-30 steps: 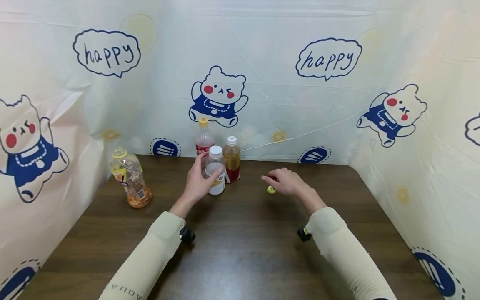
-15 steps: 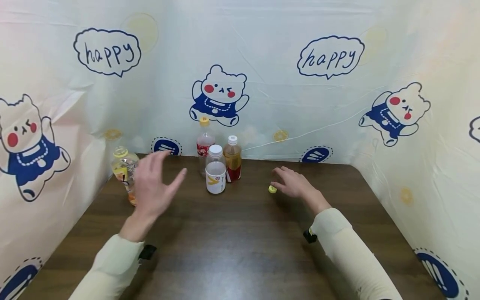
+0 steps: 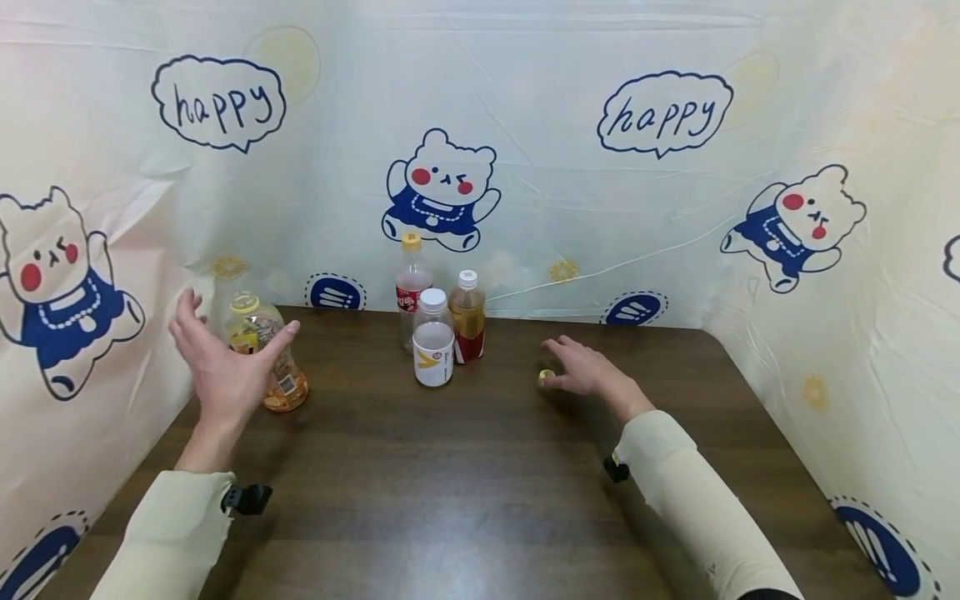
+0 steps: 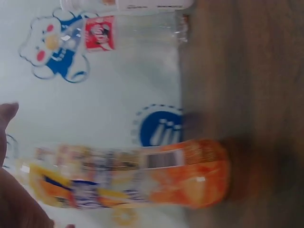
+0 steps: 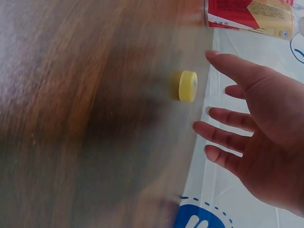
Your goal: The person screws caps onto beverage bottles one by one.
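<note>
A clear bottle [image 3: 288, 390] with an orange base, a colourful label and a yellow top stands upright at the table's left. Before it, my left hand [image 3: 225, 375] is raised with thumb and fingers spread wide. It hides part of that bottle; contact cannot be made out. In the left wrist view the same bottle [image 4: 190, 175] lies across the picture beside the thumb and fingers. My right hand [image 3: 592, 375] hovers over a small yellow bottle cap [image 3: 545, 377], partly covering it. In the right wrist view the cap [image 5: 188, 86] sits apart from the loosely extended fingers.
At the back centre, close together, stand a white-labelled bottle [image 3: 432, 354], a cola bottle [image 3: 408, 298] with a yellow cap and a tea bottle [image 3: 468, 325] with a white cap. A printed curtain [image 3: 540, 208] hangs around the brown table [image 3: 450, 483].
My left hand has left the white-labelled bottle and moved left to the orange-based bottle. My right hand's fingers have straightened above the yellow cap.
</note>
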Motion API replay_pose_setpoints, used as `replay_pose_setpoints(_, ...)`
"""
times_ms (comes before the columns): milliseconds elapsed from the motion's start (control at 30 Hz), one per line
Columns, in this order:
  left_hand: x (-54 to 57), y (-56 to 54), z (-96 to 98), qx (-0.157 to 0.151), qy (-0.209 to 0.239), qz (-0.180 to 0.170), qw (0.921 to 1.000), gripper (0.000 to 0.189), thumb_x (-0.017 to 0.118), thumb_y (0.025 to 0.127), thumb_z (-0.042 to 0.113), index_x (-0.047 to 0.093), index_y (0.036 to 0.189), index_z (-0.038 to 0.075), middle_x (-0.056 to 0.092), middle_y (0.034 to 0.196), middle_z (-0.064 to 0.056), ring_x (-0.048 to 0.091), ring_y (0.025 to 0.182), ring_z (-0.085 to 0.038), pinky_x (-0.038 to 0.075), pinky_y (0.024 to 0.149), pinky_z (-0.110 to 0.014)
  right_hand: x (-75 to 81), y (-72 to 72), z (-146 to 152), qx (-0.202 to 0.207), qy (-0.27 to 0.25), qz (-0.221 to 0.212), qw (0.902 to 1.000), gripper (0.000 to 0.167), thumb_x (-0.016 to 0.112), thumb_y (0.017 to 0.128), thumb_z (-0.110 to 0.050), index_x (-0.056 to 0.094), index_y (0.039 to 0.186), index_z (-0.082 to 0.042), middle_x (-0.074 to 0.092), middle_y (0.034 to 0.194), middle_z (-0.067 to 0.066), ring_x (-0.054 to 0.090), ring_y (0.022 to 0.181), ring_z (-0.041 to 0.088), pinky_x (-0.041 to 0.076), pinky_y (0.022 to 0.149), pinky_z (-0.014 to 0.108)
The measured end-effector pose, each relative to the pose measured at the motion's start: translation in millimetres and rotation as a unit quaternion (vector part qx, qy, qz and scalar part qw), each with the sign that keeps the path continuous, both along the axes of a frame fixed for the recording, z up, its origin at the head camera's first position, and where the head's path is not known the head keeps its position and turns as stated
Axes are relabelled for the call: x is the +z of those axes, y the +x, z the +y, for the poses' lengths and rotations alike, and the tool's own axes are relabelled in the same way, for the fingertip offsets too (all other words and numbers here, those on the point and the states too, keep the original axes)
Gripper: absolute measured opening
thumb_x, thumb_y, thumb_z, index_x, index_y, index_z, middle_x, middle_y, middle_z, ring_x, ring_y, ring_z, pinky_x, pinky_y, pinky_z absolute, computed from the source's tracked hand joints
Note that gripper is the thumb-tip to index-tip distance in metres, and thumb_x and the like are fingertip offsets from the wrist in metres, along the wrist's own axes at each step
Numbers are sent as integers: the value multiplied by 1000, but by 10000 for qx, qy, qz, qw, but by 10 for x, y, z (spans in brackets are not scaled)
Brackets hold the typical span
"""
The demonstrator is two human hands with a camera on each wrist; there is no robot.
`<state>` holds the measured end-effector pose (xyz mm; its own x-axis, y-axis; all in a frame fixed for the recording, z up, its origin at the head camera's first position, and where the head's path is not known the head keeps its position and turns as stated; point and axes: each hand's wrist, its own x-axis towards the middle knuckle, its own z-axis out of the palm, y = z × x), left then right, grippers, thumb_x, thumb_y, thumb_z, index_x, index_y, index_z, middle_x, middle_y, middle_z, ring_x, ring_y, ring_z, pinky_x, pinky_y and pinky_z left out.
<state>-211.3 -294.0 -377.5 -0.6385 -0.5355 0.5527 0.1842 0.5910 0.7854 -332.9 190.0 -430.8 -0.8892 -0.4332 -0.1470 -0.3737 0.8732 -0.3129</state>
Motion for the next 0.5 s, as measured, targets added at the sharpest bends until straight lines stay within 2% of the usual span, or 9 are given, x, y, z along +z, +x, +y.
replay_pose_setpoints(67,-66,-47,-35,-101,383,-390,9985,117,92,74,41,11,159,39,23,160,0,27,145,-20,24,121,-45,-5,-15,-27,15,62,-73,10000,73,75,92,-42,46,152,-12,45,152,19,47,137,41,39,110,64)
replay_pose_setpoints(167,-166,-101,-91,-215,653,-699,9952,115,90,76,39,12,160,34,24,162,-4,28,147,-23,22,122,-44,-25,-30,-66,77,184,-145,9997,73,75,92,-43,46,152,-12,45,151,19,48,136,40,40,109,63)
replay_pose_setpoints(333,-297,-157,-150,-473,804,-1166,9888,101,84,84,36,20,161,27,35,160,-11,37,143,-29,28,120,-49,-66,-28,-78,212,400,-194,9988,66,72,95,-40,49,150,-12,43,154,21,45,139,40,38,111,62)
replay_pose_setpoints(433,-327,-169,-146,-677,798,-1339,9854,93,80,88,36,22,160,27,41,156,-14,42,138,-33,33,116,-55,-81,-24,-68,344,400,-138,9985,56,72,97,-34,54,145,-11,48,149,22,49,134,39,40,111,59)
replay_pose_setpoints(500,-315,-162,-120,-822,721,-1327,9851,90,78,90,35,23,160,26,44,153,-16,44,136,-34,36,113,-57,-89,-29,-66,444,370,-52,9983,50,72,97,-29,58,141,-10,53,143,20,53,129,36,42,110,56)
